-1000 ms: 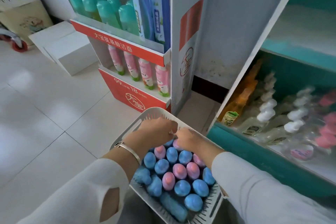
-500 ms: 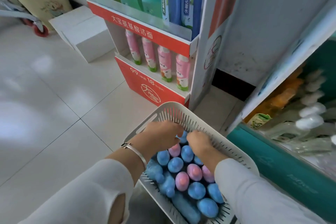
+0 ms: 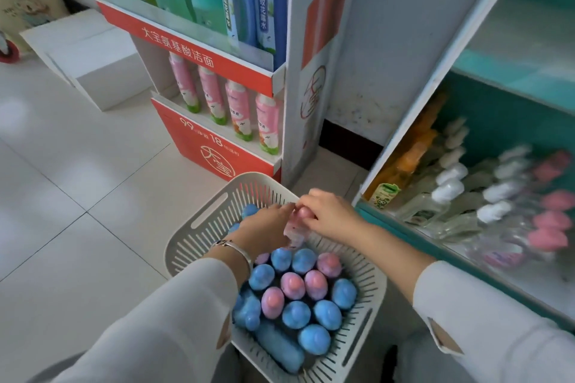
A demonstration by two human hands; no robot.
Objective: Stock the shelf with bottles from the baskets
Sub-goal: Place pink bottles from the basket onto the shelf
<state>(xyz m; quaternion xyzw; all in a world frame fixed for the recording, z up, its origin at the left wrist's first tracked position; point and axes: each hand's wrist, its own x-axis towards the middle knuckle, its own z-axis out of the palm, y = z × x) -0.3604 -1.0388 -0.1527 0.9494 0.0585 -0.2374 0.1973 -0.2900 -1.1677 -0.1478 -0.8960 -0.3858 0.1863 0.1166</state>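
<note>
Gripping a pink-capped bottle (image 3: 303, 214) with right hand (image 3: 333, 214) above far end of basket (image 3: 186, 246); touching it with left hand (image 3: 264, 230), grasp there unclear

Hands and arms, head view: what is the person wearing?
Loose white long sleeves: the left sleeve has a slit opening, the right sleeve a notched cuff. A thin silver bangle circles the left wrist. The left hand and right hand are ungloved.

left hand (image 3: 267, 227): fingers curled, grip closed | right hand (image 3: 329, 214): curled, fingertips meeting left's
</note>
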